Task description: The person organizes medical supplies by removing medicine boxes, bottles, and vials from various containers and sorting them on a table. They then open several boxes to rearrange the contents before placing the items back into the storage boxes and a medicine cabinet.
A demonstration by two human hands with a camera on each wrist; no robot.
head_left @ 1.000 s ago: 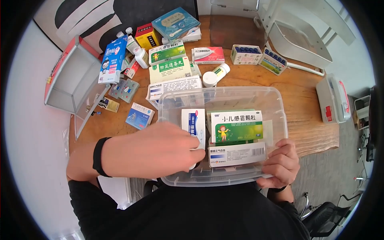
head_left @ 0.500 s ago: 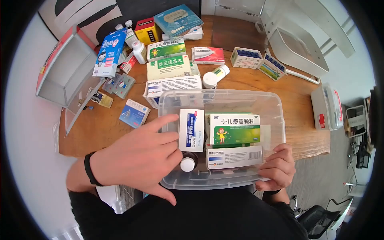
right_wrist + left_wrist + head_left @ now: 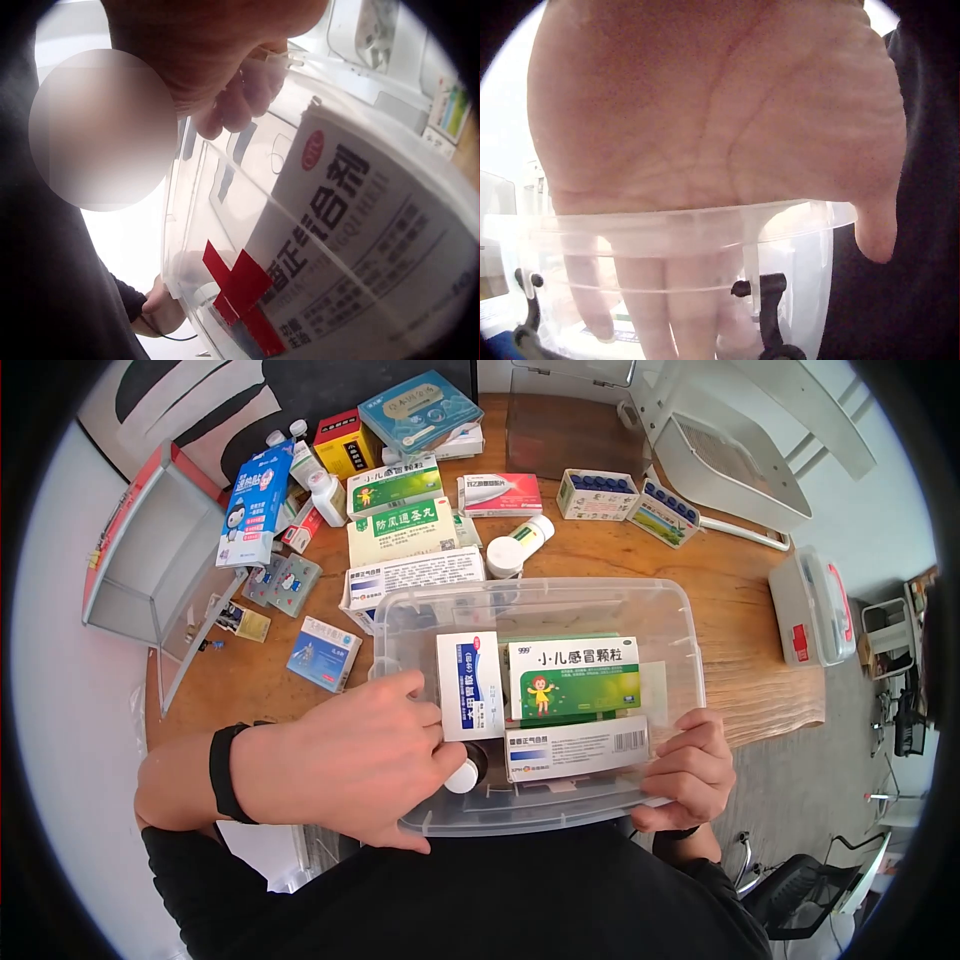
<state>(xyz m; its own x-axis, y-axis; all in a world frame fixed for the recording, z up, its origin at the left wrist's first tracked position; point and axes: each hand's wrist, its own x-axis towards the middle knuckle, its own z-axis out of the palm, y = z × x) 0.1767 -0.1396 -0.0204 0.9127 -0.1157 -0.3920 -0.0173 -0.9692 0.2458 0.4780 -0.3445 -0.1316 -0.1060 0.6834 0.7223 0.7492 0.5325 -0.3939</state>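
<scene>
A clear plastic box [image 3: 668,622] is held in front of the body. My left hand [image 3: 350,757] lies over its left rim, fingers bent down inside and thumb outside. The right hand [image 3: 690,770] grips the opposite end, fingers over the rim. Inside the box, a white-and-blue medicine box [image 3: 468,687] is beside the left fingers. A dark bottle with a white cap [image 3: 461,776] is in the near left corner, partly covered by those fingers. To the right are a green-and-white medicine box [image 3: 574,680] and a white carton [image 3: 577,748]. A red cross [image 3: 238,289] marks the clear wall.
Behind the box, medicine cartons [image 3: 400,532] and white bottles [image 3: 326,498] crowd the wooden table [image 3: 660,575]. An open red-and-grey case [image 3: 150,560] stands at left. Two boxes of blue-capped vials [image 3: 598,495] are farther back. A lidded container [image 3: 808,610] sits at the right edge.
My left hand has withdrawn from over the white-capped bottle, with its fingers spread at mid-span, and has come down onto the left rim. The right hand has kept its grip.
</scene>
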